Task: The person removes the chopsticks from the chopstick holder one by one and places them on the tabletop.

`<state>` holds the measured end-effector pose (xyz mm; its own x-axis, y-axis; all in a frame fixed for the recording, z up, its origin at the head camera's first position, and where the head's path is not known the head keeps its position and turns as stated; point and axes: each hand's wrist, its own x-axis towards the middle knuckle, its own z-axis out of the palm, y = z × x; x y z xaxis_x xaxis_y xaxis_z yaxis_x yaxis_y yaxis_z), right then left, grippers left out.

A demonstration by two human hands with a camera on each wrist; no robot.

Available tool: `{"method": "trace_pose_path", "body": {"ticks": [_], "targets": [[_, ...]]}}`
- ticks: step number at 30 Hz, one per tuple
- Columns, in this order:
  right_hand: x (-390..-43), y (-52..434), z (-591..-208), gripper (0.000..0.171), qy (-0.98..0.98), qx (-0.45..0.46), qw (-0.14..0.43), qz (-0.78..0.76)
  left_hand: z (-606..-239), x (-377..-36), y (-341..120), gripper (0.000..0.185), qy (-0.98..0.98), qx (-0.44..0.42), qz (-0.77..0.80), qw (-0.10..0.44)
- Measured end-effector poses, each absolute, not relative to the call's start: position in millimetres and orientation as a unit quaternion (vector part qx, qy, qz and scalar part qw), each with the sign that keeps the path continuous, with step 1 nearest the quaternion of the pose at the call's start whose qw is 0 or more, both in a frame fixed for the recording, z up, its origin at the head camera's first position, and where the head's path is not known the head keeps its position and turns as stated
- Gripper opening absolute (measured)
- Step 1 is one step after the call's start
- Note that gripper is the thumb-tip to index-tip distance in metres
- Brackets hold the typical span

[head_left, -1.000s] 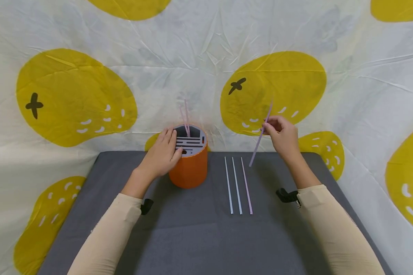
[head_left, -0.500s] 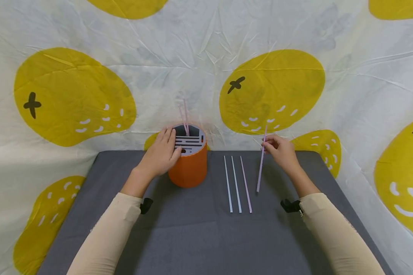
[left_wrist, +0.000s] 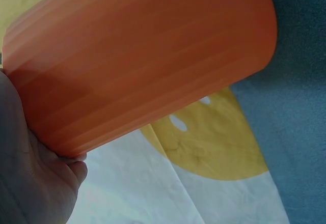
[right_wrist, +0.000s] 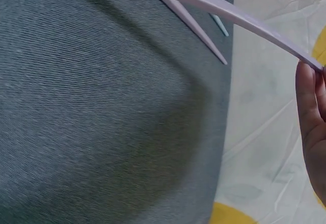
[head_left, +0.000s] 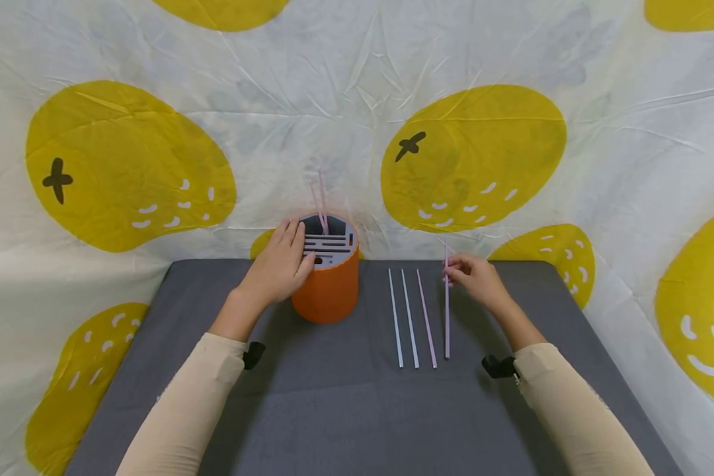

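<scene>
The pink straw has come down from its tilt and now lies along the grey mat, just right of the three straws. The right hand pinches its far end. The left hand grips the orange holder.

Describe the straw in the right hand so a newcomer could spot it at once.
Start at the orange holder on the grey mat. To its right lie four thin straws in a row. The pink straw is the rightmost, and the only one whose far end the right hand pinches.
</scene>
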<state>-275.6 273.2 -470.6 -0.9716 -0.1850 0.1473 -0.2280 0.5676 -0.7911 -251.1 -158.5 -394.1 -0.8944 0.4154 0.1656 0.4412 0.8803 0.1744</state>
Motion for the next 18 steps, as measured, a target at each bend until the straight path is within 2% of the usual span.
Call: {"method": "trace_pose_path", "body": {"ticks": [18], "targets": [[-277.8,275.3,-498.9,0.027,-0.885,0.09,-0.026,0.455,-396.3,-249.3,-160.6,0.072,-0.967,-0.221,-0.108,0.066]]}}
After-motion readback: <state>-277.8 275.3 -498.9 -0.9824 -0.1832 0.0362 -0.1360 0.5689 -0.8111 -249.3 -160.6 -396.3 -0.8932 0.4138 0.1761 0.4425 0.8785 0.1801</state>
